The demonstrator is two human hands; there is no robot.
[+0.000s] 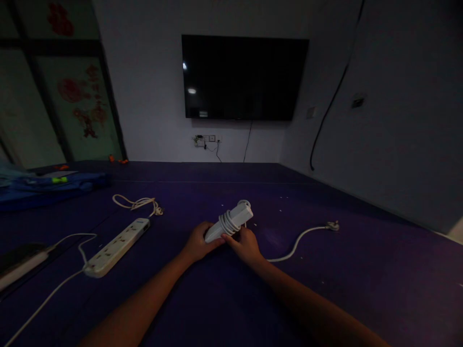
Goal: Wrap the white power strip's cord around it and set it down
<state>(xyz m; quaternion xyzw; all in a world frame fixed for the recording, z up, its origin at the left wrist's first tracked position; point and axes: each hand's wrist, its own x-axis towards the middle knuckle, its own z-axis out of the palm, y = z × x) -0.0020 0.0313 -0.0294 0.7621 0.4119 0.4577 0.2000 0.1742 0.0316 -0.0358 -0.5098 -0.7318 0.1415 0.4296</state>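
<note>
My left hand grips the near end of a white power strip held just above the dark purple floor mat. Its white cord is coiled several turns around the strip's middle. My right hand pinches that cord beside the coils. The loose length of cord trails right across the mat to its plug.
A second white power strip lies to the left, its cord looping toward the near left corner. A loose coiled white cable rests behind it. Blue fabric sits far left. A wall-mounted black screen hangs ahead.
</note>
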